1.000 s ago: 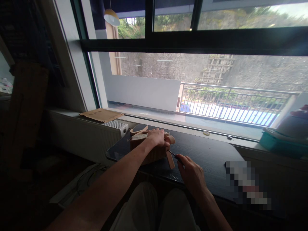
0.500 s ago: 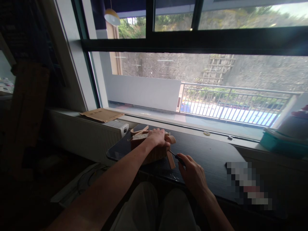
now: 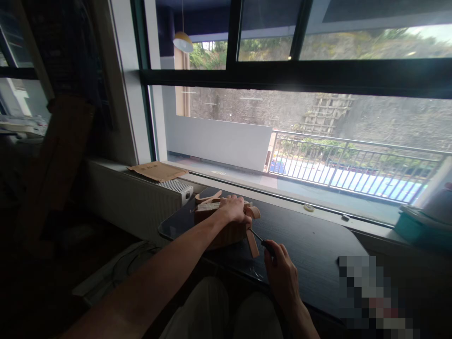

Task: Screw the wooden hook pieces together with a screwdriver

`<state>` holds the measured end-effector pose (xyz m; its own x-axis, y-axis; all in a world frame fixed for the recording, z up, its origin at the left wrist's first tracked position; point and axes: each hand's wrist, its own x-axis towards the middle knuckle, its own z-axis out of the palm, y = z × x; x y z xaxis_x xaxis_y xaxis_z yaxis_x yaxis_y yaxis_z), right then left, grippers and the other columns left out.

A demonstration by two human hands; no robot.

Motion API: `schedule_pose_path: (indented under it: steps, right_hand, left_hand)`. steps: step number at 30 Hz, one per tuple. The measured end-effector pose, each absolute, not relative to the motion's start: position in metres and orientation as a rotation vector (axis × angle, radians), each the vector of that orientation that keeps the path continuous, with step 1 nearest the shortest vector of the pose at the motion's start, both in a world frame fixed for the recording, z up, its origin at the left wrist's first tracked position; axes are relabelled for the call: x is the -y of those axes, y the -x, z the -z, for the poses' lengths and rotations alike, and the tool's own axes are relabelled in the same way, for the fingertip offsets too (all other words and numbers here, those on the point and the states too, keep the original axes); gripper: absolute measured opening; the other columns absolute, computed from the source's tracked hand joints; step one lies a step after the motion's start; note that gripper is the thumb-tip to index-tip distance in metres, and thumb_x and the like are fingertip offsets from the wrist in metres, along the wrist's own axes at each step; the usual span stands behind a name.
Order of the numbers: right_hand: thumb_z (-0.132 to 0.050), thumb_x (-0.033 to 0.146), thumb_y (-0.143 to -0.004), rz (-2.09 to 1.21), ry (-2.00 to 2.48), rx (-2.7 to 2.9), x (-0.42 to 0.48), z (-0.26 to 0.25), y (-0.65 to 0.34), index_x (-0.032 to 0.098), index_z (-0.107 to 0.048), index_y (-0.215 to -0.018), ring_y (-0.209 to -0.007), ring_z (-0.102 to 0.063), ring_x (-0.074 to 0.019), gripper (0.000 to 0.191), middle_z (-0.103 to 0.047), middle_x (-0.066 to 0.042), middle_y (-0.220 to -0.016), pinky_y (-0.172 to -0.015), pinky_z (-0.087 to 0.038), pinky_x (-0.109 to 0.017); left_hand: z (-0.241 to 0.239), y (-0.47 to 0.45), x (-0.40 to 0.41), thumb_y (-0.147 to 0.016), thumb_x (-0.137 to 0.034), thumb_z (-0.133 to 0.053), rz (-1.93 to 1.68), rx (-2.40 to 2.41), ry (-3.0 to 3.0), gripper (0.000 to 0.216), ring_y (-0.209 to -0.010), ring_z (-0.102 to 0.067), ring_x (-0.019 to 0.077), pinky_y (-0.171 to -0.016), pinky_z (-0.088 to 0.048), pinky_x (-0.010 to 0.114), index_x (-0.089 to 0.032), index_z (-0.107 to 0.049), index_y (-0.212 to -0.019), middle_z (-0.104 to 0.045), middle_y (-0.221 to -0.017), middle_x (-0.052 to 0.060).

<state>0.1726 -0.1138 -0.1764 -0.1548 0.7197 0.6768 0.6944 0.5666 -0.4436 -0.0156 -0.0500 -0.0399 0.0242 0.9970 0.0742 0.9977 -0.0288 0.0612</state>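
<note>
A brown leather bag (image 3: 222, 238) with a pale top and loose straps sits on the dark table. My left hand (image 3: 233, 209) lies over its top and grips the right end, fingers bent across the edge and thumb on the near side. In my right hand (image 3: 282, 268) is a thin screwdriver (image 3: 265, 245), its dark handle wrapped by the fingers. The metal tip meets the bag's right end, near a strap (image 3: 253, 245) that hangs down onto the table. Whether the tip sits in a screw or a hole is too small to tell.
The dark table (image 3: 300, 254) stands against the window sill, where a tape roll (image 3: 308, 208) and a small dark item (image 3: 345, 217) lie. A brown envelope (image 3: 157, 171) rests on the radiator (image 3: 137, 193) at left. A teal box (image 3: 413, 226) is at right.
The view has shifted, so the scene sits lower and further right. The left hand keeps its hold on the bag. The right hand has turned slightly around the screwdriver handle, tip still at the bag.
</note>
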Motion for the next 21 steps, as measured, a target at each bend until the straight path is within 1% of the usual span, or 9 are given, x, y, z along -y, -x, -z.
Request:
schedule_pose_path:
  steps: [5, 8, 11, 13, 18, 21]
  right_hand:
    - [-0.042, 0.032, -0.088, -0.018, 1.097, 1.769, 0.101, 0.192, -0.168, 0.021, -0.052, -0.110, -0.064, -0.063, -0.0143, 0.027, -0.065, -0.005, -0.091, -0.048, -0.045, -0.021]
    - [-0.048, 0.036, -0.086, -0.075, 1.120, 1.697, 0.099, 0.196, -0.166, 0.020, -0.051, -0.106, -0.062, -0.065, -0.0160, 0.026, -0.068, -0.004, -0.081, -0.048, -0.046, -0.022]
    - [-0.050, 0.039, -0.085, -0.132, 1.118, 1.674, 0.098, 0.197, -0.166, 0.020, -0.052, -0.101, -0.064, -0.065, -0.0176, 0.025, -0.069, -0.005, -0.079, -0.051, -0.048, -0.023]
    - [-0.050, 0.039, -0.085, -0.158, 1.091, 1.671, 0.097, 0.195, -0.167, 0.020, -0.052, -0.099, -0.064, -0.065, -0.0176, 0.024, -0.069, -0.005, -0.079, -0.052, -0.048, -0.024]
    - [-0.049, 0.035, -0.085, -0.178, 1.035, 1.635, 0.090, 0.189, -0.172, 0.019, -0.048, -0.098, -0.054, -0.061, -0.0160, 0.020, -0.065, -0.002, -0.068, -0.047, -0.046, -0.024]
    - [-0.053, 0.035, -0.083, -0.118, 0.974, 1.581, 0.087, 0.190, -0.172, 0.020, -0.048, -0.096, -0.058, -0.062, -0.0161, 0.020, -0.064, -0.001, -0.069, -0.049, -0.047, -0.024]
  left_hand:
    - [0.034, 0.017, 0.043, -0.057, -0.065, -0.059, 0.109, 2.272, 2.231, 0.070, -0.111, -0.049, 0.0337, -0.091, -0.039, 0.046, -0.019, -0.053, -0.110, -0.056, -0.119, 0.015]
    - [0.033, 0.018, 0.042, -0.057, -0.065, -0.059, 0.095, 2.281, 2.236, 0.071, -0.111, -0.050, 0.0338, -0.090, -0.040, 0.046, -0.019, -0.053, -0.111, -0.055, -0.121, 0.016]
    - [0.034, 0.017, 0.043, -0.058, -0.065, -0.058, 0.100, 2.254, 2.249, 0.071, -0.113, -0.048, 0.0341, -0.090, -0.040, 0.046, -0.019, -0.052, -0.111, -0.055, -0.123, 0.015]
    - [0.035, 0.017, 0.045, -0.057, -0.066, -0.059, 0.106, 2.248, 2.244, 0.072, -0.114, -0.047, 0.0343, -0.092, -0.039, 0.047, -0.019, -0.052, -0.111, -0.054, -0.124, 0.014]
    - [0.037, 0.016, 0.045, -0.057, -0.067, -0.059, 0.099, 2.246, 2.225, 0.073, -0.115, -0.047, 0.0338, -0.092, -0.039, 0.047, -0.020, -0.052, -0.112, -0.053, -0.125, 0.015]
    - [0.038, 0.015, 0.046, -0.057, -0.068, -0.058, 0.108, 2.231, 2.217, 0.073, -0.114, -0.047, 0.0335, -0.092, -0.039, 0.047, -0.019, -0.052, -0.111, -0.054, -0.123, 0.016]
